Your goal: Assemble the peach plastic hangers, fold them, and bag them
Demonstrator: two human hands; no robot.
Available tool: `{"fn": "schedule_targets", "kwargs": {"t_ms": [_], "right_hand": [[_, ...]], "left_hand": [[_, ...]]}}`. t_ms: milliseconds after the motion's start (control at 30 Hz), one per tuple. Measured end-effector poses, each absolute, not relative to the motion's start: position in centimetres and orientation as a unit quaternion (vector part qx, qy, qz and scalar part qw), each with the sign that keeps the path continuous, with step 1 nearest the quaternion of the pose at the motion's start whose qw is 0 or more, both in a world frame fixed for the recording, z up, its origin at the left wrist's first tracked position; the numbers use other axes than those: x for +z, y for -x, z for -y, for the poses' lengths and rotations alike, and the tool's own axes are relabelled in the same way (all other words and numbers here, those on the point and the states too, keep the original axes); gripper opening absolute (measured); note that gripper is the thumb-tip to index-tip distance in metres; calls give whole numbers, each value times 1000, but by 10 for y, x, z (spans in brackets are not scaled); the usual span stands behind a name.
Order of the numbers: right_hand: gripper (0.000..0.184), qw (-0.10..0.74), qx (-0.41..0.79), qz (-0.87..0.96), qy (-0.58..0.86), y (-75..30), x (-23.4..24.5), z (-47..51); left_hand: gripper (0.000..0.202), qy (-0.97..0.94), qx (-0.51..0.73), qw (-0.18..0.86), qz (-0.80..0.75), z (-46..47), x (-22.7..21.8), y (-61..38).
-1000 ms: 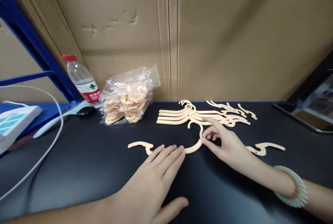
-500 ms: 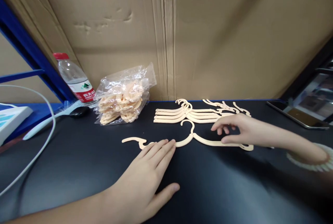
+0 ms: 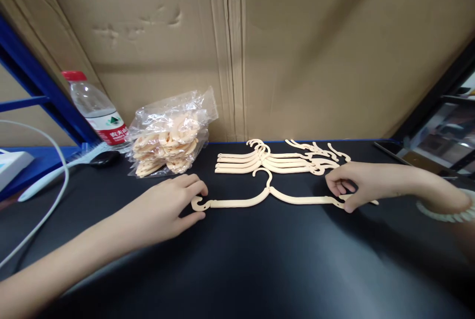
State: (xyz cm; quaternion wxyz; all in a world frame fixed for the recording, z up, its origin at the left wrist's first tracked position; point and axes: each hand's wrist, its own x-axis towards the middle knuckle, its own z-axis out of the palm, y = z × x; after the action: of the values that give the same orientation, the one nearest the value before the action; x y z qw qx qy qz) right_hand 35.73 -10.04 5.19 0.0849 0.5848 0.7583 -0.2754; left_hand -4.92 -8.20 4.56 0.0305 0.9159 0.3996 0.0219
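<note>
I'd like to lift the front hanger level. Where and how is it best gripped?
Probably pinch the front hanger at the base of its hook, from the near side: its two bars meet there, spreading left and right, while other hangers lie close behind and the left hand and right hand are at its ends.

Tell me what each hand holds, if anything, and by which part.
Whether anything is gripped cannot be told. The left hand is at the left curled end piece of the front hanger; the right hand is at its right end piece.
</note>
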Motion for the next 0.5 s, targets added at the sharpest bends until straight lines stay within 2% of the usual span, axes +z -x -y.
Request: {"fn": "schedule_targets", "kwargs": {"t_ms": [200, 500], "right_hand": [[13, 81, -279, -758, -584, -366, 48, 96], [14, 77, -297, -758, -576, -374, 44, 92]], "left_hand": [[8, -907, -21, 105, -407, 76, 55, 60], [11, -896, -47, 110, -428, 65, 58, 65]]}}
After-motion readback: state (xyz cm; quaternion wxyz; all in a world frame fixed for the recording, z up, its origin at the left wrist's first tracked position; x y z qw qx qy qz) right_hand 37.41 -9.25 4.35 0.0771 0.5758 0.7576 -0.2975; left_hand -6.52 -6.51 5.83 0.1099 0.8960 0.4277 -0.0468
